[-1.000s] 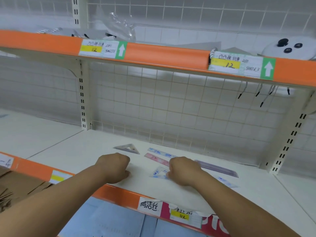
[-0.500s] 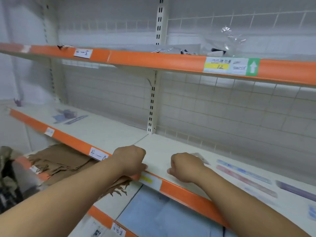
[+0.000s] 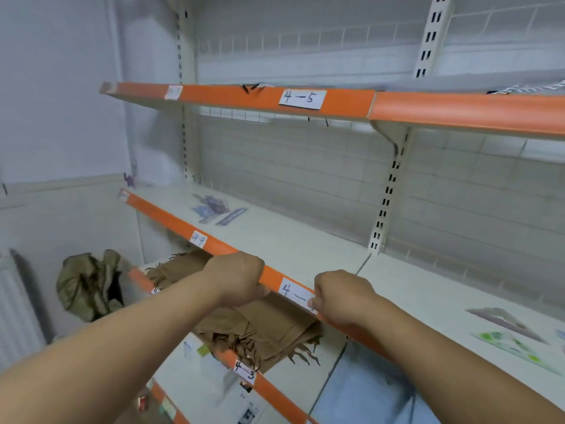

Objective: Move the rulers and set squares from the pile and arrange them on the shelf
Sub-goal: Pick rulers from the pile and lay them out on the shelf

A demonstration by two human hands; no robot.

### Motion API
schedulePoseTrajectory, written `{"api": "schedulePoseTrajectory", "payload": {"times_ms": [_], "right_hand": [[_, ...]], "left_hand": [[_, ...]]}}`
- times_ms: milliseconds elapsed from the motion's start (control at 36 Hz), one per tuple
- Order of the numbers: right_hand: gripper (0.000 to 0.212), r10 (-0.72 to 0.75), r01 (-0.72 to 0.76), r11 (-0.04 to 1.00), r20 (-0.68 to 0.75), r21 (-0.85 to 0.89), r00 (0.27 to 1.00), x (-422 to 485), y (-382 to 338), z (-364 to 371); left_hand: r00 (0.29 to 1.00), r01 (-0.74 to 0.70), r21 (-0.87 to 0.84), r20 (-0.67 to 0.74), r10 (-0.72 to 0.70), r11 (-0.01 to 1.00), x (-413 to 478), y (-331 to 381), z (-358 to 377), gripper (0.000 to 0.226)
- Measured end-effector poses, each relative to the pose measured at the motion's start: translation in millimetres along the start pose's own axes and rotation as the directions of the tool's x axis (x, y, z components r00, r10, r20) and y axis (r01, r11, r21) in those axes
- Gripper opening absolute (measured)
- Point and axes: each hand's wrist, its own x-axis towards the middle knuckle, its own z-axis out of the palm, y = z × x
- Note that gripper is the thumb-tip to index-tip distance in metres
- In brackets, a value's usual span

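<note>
Shifted leftward along orange shelf edge (image 3: 171, 218) since a second ago: left hand (image 3: 235, 278) and right hand (image 3: 342, 296), both curled closed, nothing seen held (right thumb at label (image 3: 290, 290)). Ruler pile (image 3: 217, 208) well beyond left hand; set squares (image 3: 507, 321) right of right hand. Wire-grid back panel (image 3: 305, 166) behind.

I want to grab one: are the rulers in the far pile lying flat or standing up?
Lying flat: the pile sits low on the shelf, nothing upright.
</note>
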Motion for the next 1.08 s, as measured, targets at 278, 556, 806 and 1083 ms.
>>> {"api": "schedulePoseTrajectory", "payload": {"times_ms": [278,556,806,1083], "right_hand": [[0.029,-0.112,0.111,0.994,0.009,0.021,0.994,112,-63,-4],[0.025,-0.183,0.183,0.983,-0.007,0.004,0.983,224,-95,-15],[0.032,-0.207,0.207,0.978,-0.011,-0.013,0.978,291,-111,-19],[0.014,-0.15,0.151,0.988,0.02,-0.038,0.988,351,-136,-20]], "left_hand": [[0.989,0.145,0.023,0.0,-0.145,0.989,29,-95,12,0.028],[0.973,0.229,0.054,-0.001,-0.23,0.972,92,-166,-3,0.027],[0.975,0.222,0.036,0.005,-0.223,0.974,141,-207,3,0.028],[0.991,0.134,0.032,-0.011,-0.134,0.99,195,-273,13,0.022]]}}
